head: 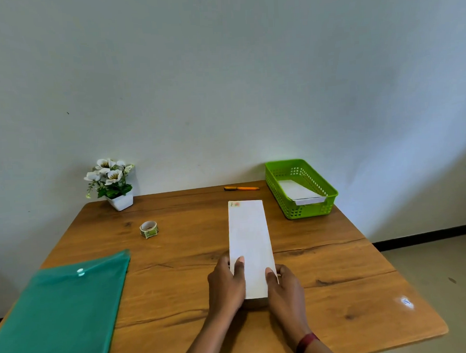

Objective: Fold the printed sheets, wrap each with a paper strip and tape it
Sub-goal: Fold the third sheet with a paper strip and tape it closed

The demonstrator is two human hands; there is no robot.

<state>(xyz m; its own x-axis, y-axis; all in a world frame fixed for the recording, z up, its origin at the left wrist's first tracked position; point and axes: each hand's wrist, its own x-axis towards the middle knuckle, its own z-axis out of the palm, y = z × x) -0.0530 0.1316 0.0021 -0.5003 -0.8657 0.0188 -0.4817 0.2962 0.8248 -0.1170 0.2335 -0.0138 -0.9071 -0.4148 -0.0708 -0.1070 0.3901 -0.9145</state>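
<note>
So that it likely stays neat, the left hand (226,283) and right hand (286,285) each pinch the long white folded paper sheet (250,237).

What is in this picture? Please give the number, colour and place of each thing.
table: one, brown wood, under everything.
folded sheet: one, white, table middle.
basket: one, green, far right; white folded paper inside.
pen: one, orange, far edge.
tape roll: one, pale, left of sheet.
flower pot: one, white, far left corner.
folder: one, teal, near left.
wrist band: one, red, right wrist.
left hand: one, pinches sheet's near left edge.
right hand: one, pinches sheet's near right edge.
</note>
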